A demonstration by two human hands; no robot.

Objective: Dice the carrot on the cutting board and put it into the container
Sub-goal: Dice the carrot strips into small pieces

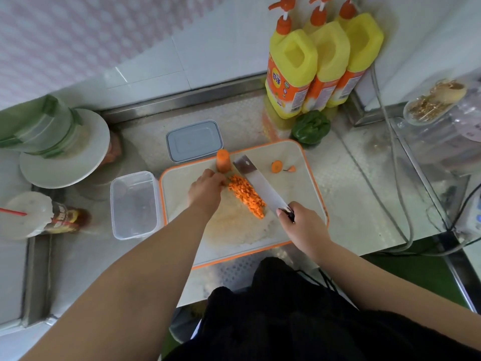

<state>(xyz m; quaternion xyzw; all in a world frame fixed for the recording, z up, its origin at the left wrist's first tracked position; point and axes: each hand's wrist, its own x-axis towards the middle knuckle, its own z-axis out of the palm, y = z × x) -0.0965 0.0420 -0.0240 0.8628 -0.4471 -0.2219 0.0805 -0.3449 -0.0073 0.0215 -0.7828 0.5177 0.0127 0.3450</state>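
Observation:
A pile of diced carrot (pixel 247 195) lies on the white, orange-rimmed cutting board (pixel 294 183). My right hand (pixel 303 224) grips the dark handle of a cleaver (pixel 256 182), whose blade lies along the right side of the pile. My left hand (pixel 207 190) rests at the pile's left end, fingers curled toward the pieces. An uncut carrot stub (pixel 223 160) stands upright at the board's far edge. A carrot end slice (pixel 276 166) and a small tip lie at the far right of the board. The clear empty container (pixel 134 205) sits just left of the board.
The container's lid (pixel 194 140) lies behind the board. A green pepper (pixel 311 127) and three yellow pump bottles (pixel 291 74) stand at the back right. Plates and a green-taped jar (pixel 52 126) are at the left, a sauce bottle (pixel 62 217) below them. Cables run along the right.

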